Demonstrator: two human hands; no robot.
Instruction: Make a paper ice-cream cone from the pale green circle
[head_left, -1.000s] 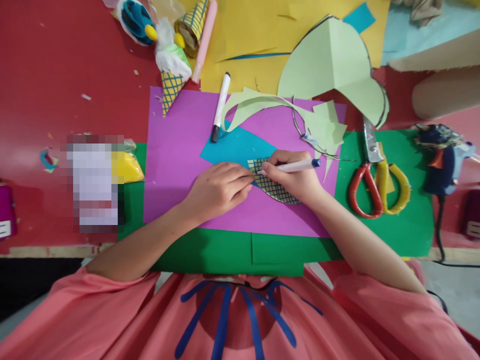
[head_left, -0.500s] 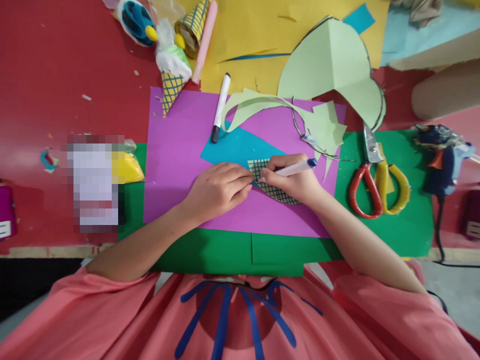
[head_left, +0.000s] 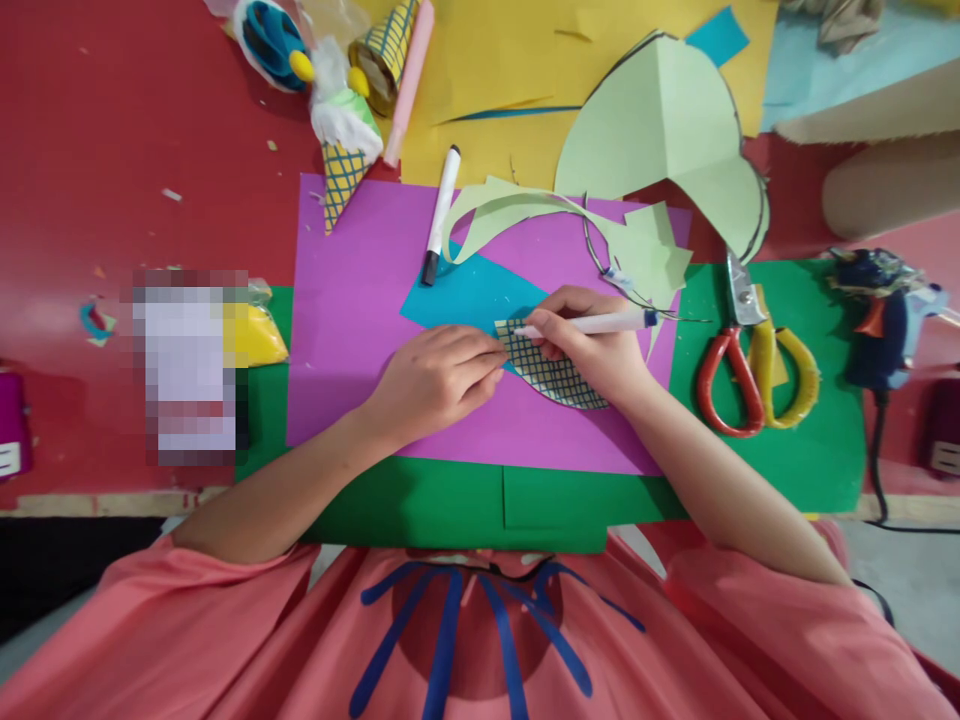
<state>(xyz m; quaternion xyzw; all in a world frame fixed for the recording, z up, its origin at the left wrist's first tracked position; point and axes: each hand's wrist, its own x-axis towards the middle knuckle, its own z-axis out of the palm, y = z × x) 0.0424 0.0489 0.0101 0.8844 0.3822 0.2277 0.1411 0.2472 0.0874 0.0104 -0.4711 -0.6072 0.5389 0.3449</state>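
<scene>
A small yellow paper piece (head_left: 551, 375) covered with a dark blue grid lies on a purple sheet (head_left: 352, 300), partly over a blue paper triangle (head_left: 469, 295). My left hand (head_left: 439, 380) is closed, fingertips pinching and pressing the piece's left edge. My right hand (head_left: 596, 345) grips a white marker (head_left: 600, 323) with a blue cap on its back end. The marker's tip rests near the piece's upper left corner.
A second marker (head_left: 439, 214) lies at the purple sheet's top. Red and yellow scissors (head_left: 750, 350) and a blue glue gun (head_left: 885, 320) sit on the green sheet (head_left: 817, 450) at right. Pale green offcuts (head_left: 667, 130), paper cones (head_left: 341, 165) and yellow paper lie beyond.
My right hand has slid up and a little right, lifting the marker tip to the piece's top edge. More of the gridded piece now shows. My left hand stayed put.
</scene>
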